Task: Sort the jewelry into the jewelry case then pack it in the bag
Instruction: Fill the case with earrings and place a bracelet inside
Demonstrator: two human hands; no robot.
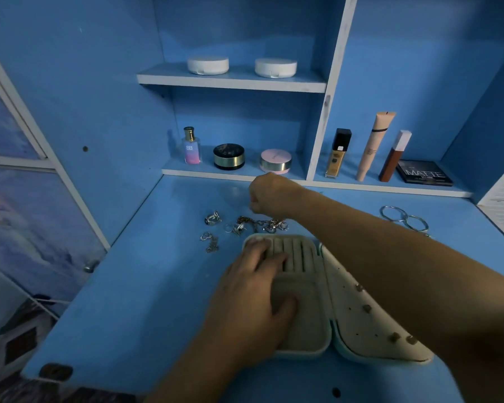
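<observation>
Beige jewelry case (pixel 306 324) lies open near the desk's (pixel 157 286) front edge. Left hand (pixel 253 298) rests flat on its ring-slot half, fingers straight; keep that pressure so it can't slide. Right hand (pixel 269 196) is curled just above the tangled chains (pixel 262 223), mid-desk beyond the case; can't tell if it pinches anything. Lift one chain, slowly.
</observation>
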